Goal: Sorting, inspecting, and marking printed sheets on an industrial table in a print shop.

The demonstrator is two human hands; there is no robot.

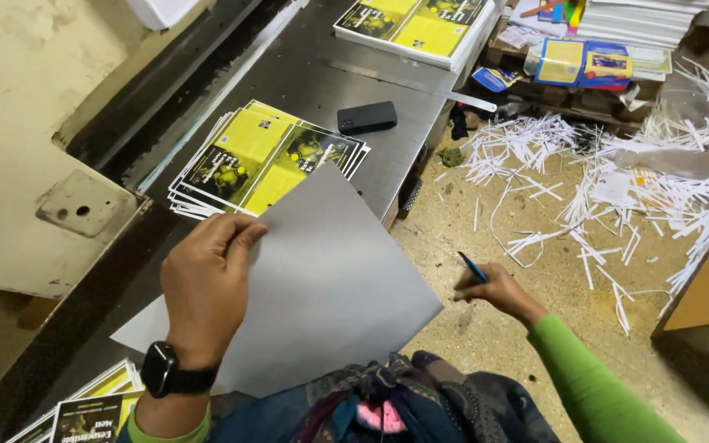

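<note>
Left hand point(207, 287) fingers pinching the grey sheet point(322, 287) at the desk's point(387, 164) near edge — beside the fanned yellow leaflets point(268, 156). Right hand point(494, 287) closed on a blue pen point(473, 267). Best kept flat — grip light, no creasing.

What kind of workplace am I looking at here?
Probably a print shop's cutting area. Stacks of yellow-and-black printed sheets lie on a grey metal machine table, thin white paper trimmings litter the floor, and the left hand holds a large plain grey sheet.

Bare steel point(330, 78) between phone point(367, 116), leaflets point(268, 156)
</note>
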